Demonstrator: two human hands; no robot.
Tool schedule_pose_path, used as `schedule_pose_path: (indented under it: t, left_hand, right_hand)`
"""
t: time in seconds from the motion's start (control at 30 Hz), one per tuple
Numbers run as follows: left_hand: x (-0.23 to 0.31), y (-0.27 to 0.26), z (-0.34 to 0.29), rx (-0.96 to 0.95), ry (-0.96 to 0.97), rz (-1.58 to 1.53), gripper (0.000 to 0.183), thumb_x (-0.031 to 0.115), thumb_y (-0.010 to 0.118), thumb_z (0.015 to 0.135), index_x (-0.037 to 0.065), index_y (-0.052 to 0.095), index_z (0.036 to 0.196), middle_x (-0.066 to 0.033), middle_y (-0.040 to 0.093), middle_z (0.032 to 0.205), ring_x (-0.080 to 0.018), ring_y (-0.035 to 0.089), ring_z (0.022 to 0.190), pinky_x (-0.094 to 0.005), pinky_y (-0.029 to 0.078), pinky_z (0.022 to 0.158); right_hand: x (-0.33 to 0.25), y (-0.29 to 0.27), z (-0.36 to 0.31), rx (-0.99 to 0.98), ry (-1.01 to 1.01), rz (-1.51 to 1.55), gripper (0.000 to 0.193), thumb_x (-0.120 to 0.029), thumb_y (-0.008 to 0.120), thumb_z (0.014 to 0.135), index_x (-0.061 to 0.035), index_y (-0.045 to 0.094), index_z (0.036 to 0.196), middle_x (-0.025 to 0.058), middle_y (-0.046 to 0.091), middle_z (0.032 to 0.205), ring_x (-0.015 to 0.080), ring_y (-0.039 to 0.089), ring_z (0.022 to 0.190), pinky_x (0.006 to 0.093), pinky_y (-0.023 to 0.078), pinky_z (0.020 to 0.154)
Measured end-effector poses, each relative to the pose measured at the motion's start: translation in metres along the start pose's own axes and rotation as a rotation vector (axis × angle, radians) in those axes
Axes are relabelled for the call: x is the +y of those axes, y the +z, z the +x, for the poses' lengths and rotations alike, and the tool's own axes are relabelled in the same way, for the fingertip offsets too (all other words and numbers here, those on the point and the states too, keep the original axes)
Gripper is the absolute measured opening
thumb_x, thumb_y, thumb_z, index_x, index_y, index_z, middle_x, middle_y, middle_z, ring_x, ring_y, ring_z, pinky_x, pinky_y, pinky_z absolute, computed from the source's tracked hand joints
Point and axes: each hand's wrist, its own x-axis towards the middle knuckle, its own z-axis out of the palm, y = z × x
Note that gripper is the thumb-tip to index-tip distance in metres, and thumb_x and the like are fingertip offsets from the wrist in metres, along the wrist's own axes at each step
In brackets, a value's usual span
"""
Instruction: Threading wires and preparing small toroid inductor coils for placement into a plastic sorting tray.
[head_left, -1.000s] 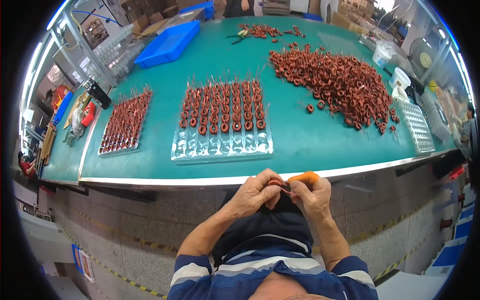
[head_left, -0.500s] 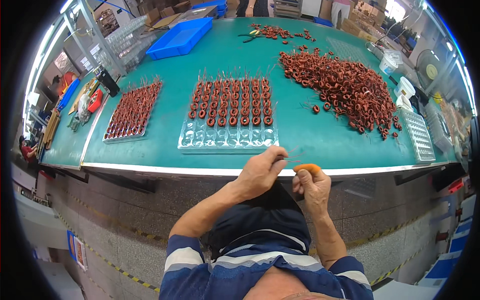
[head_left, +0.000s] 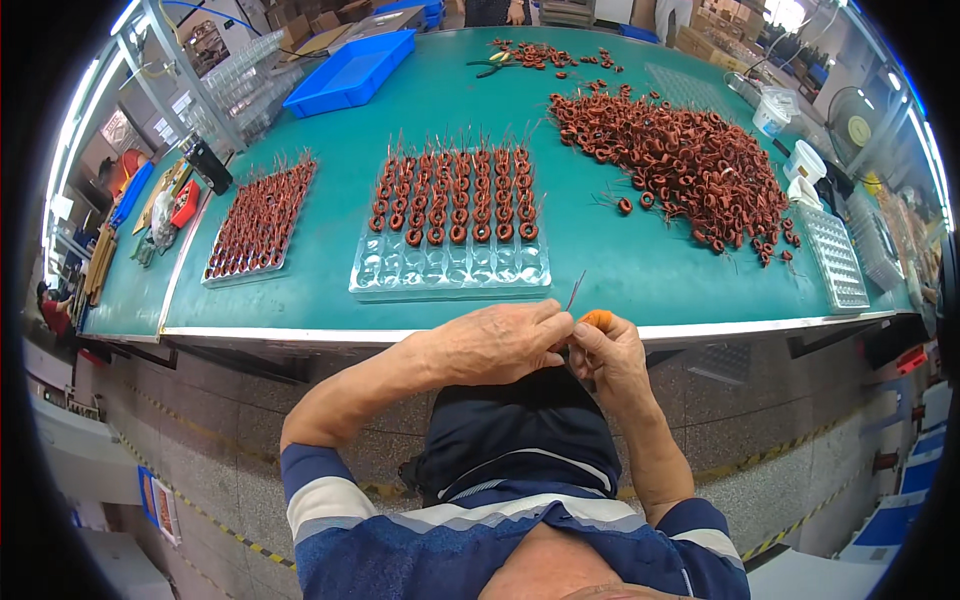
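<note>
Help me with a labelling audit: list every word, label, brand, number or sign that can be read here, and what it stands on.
None can be read.
Black upright device: too small to make out any marking.
Framed board at lower left: too small and blurred.
White tub and fan: no lettering I can make out.
Coils and middle clear tray: no readable text.

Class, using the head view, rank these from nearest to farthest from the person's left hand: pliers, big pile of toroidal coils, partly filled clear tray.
1. Partly filled clear tray: just beyond the left hand, slightly to its left.
2. Big pile of toroidal coils: farther out, to the right.
3. Pliers: near the far side of the green table.
</note>
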Motion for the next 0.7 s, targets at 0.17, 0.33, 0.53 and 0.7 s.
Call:
schedule_pose_path:
  t: [0.17,0.33,0.53,0.7]
  left_hand:
    - [-0.001,0.016,0.006,0.114,-0.223,-0.078,0.030,0.023,0.067,0.085,0.003,0.050,0.100,-0.0143,0.057,0.090,-0.0350,0.060,0.084,-0.0383,0.049,0.073]
    - [-0.009,0.030,0.008,0.482,-0.093,-0.993,0.025,0.015,0.058,0.094,0.000,0.046,0.110,-0.0069,0.055,0.088,-0.0139,0.056,0.073,-0.0256,0.048,0.068]
    - [-0.017,0.048,0.011,0.569,-0.056,-1.165,0.025,0.018,0.045,0.100,0.002,0.039,0.118,-0.0097,0.054,0.091,-0.0154,0.057,0.076,-0.0277,0.050,0.068]
    - [-0.012,0.051,0.008,0.566,-0.180,-1.085,0.036,0.010,0.043,0.098,0.000,0.031,0.131,-0.0064,0.052,0.083,-0.0114,0.051,0.069,-0.0238,0.044,0.065]
  right_hand:
    - [0.005,0.017,-0.009,0.309,-0.392,-0.521,0.008,-0.006,0.065,0.086,0.0014,0.065,0.082,0.0004,0.060,0.062,0.0030,0.051,0.056,0.0192,0.038,0.049]
    - [-0.021,0.029,0.009,0.296,-0.376,-0.291,0.018,-0.014,0.066,0.086,0.0001,0.063,0.075,-0.0014,0.056,0.058,0.0043,0.047,0.050,0.0197,0.035,0.046]
    - [-0.020,0.011,0.027,0.167,-0.272,-0.298,0.017,-0.016,0.069,0.085,-0.0007,0.064,0.079,-0.0001,0.058,0.062,0.0046,0.050,0.053,0.0191,0.037,0.048]
    - [-0.005,0.011,0.020,0.127,-0.267,-0.199,0.032,-0.019,0.072,0.084,0.0022,0.059,0.105,0.0065,0.067,0.086,0.0094,0.059,0.073,0.0231,0.046,0.065]
